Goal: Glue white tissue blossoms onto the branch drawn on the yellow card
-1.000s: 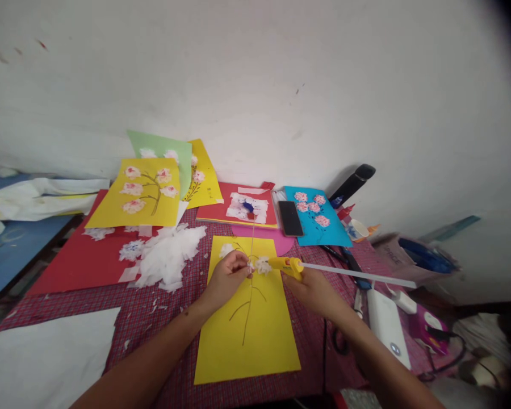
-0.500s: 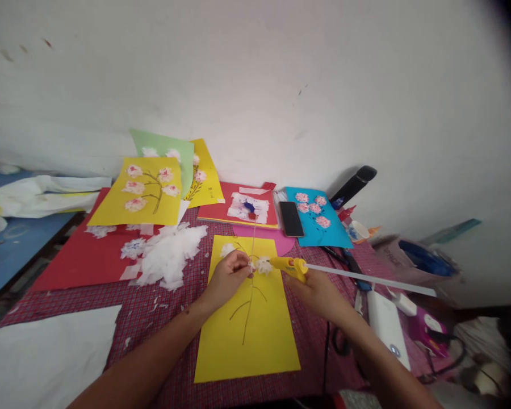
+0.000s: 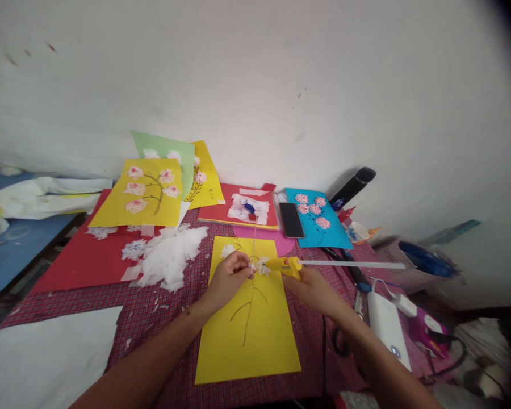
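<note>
A yellow sheet point(image 3: 266, 335) with drawn brown stems lies in front of me on the checked cloth. Over its upper part, my left hand point(image 3: 230, 281) pinches a small white tissue piece point(image 3: 252, 268) between thumb and fingers. My right hand point(image 3: 313, 289) is wrapped round a yellow hot glue gun point(image 3: 284, 265), a long clear glue stick point(image 3: 353, 264) poking out of its back. The nozzle points left, close to the left fingertips; whether it touches the tissue I cannot tell. White tissue flowers point(image 3: 227, 250) sit on the sheet's upper part.
Left of the sheet is a heap of white tissue pieces point(image 3: 170, 255) on red card point(image 3: 80, 255). Finished flower pictures point(image 3: 147, 210) lean behind. A phone point(image 3: 292, 220) rests beside a blue card point(image 3: 327, 233). At right are a white power bank point(image 3: 387, 326) and cables.
My right hand has shifted the glue gun slightly left, nearer the left fingertips, and the glue stick now lies more level. My left hand keeps its pinch in place.
</note>
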Motion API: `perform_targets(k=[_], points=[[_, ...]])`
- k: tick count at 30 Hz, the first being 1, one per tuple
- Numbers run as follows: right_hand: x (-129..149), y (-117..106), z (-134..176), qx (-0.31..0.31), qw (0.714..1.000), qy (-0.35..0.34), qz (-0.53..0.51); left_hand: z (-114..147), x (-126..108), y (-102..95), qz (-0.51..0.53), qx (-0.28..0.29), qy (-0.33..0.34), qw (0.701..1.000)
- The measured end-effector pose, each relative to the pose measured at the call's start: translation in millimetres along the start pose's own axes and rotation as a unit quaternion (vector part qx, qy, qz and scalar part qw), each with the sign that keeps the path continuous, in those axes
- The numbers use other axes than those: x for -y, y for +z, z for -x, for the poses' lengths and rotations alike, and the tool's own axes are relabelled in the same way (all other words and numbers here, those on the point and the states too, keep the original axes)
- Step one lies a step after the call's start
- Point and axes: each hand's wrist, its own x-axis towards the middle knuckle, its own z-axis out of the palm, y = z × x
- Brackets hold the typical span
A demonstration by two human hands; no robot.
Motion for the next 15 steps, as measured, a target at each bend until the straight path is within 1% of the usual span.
perform_targets(k=[3, 6, 9, 12, 15], points=[[-2.9, 1.2, -0.4, 0.003, 1.0, -0.005, -0.023, 0.0, 0.7, 0.0, -0.001, -0.001, 0.001, 1.0], [-5.3, 1.0, 0.2, 0.004, 1.0, 0.004, -0.012, -0.5, 3.3, -0.5, 0.002, 0.001, 0.005, 1.0], [-4.7, -2.0, 2.3, 0.005, 1.0, 0.011, -0.007, -0.9, 5.6, -1.1, 0.003, 0.004, 0.008, 1.0], [-2.5, -6.4, 5.6, 0.004, 1.0, 0.004, -0.022, -0.7, 5.3, -1.2, 0.001, 0.006, 0.007, 1.0], [-2.2, -8.5, 7.3, 0.0, 0.999, 0.016, -0.039, -0.5, 2.9, -0.6, -0.001, 0.006, 0.002, 1.0]])
